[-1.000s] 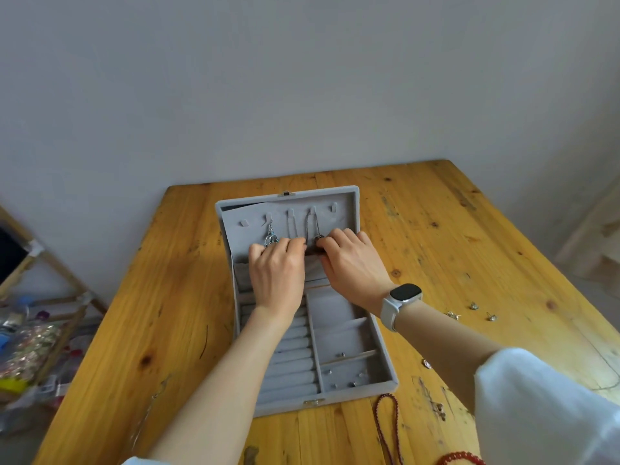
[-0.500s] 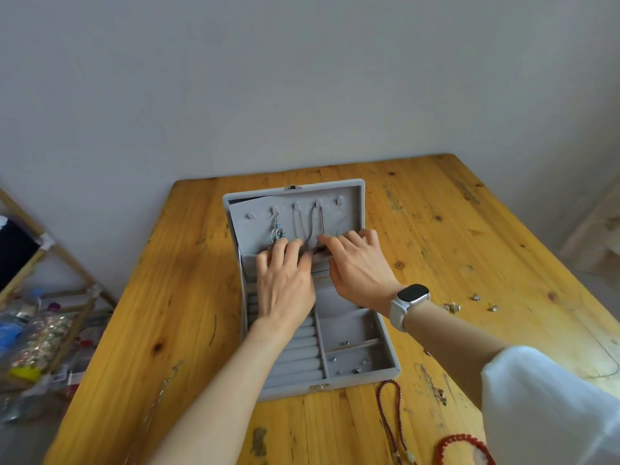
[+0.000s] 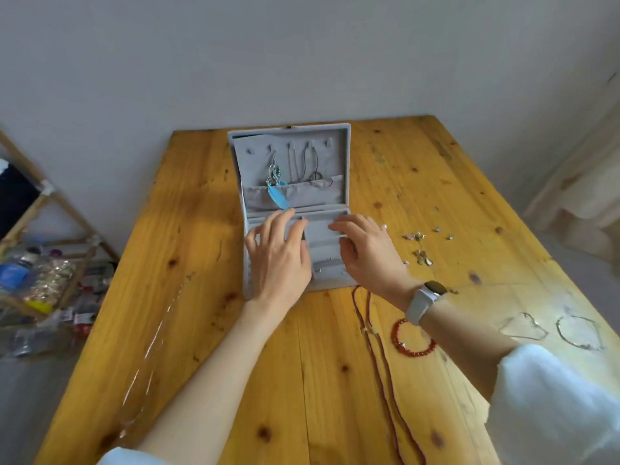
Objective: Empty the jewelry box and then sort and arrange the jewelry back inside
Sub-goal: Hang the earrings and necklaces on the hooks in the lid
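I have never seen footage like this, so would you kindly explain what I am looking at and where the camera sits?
There is no machine here: a person wears one camera on the head, looking down at their own bare arms. On the wooden table stands an open grey velvet jewelry box, with a blue feather earring hanging in its lid. The left hand and right hand hover open over the box's tray, holding nothing. A red bead bracelet lies nearer the person, small earrings to the right.

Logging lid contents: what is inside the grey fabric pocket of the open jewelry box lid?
Cords and a silver pendant with blue feather hang into the grey fabric pocket; their tucked ends are hidden.
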